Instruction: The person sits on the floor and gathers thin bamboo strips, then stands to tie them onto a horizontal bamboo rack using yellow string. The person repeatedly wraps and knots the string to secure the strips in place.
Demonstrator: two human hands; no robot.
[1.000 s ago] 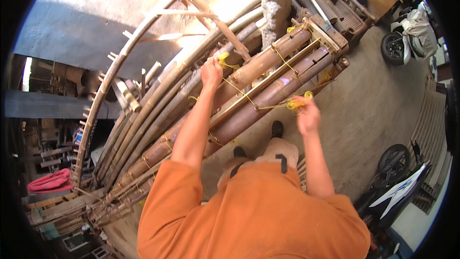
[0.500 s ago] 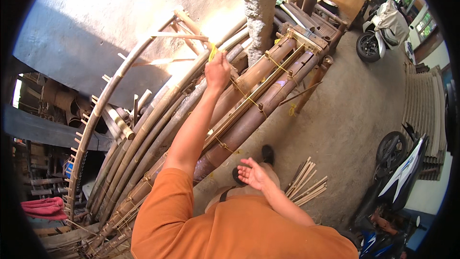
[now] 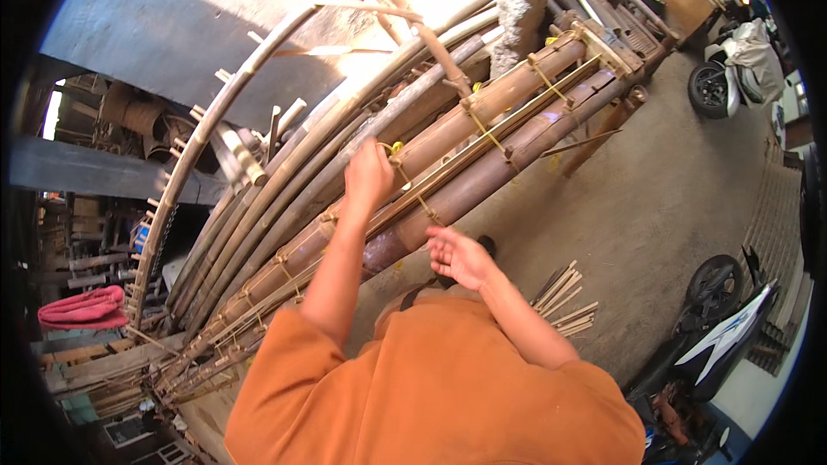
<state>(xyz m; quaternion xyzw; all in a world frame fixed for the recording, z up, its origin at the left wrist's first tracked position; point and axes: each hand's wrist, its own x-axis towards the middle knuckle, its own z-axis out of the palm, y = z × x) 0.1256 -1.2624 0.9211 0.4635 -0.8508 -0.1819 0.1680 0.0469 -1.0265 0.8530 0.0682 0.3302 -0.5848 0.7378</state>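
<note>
- The yellow cord point(image 3: 398, 151) sits mid-frame, just left of centre, tied round the bamboo poles point(image 3: 482, 142) that run diagonally from lower left to upper right. The left hand point(image 3: 369, 174) is closed on it right at the knot.
- A second ago that hand was working higher up the bundle, near the top ties; now it's further down the poles, so it looks like the lashing is going tie by tie along the stack.
- The right hand point(image 3: 461, 257) had a bit of yellow cord a second ago. Now it's empty, fingers apart, hovering just below the poles.
- Loose bamboo sticks point(image 3: 564, 297) lie on the concrete floor point(image 3: 655, 207), right of centre.
- Hard to tell: the knot itself is hidden under the fingers, and the orange shirt point(image 3: 431, 379) blocks the bottom.
</note>
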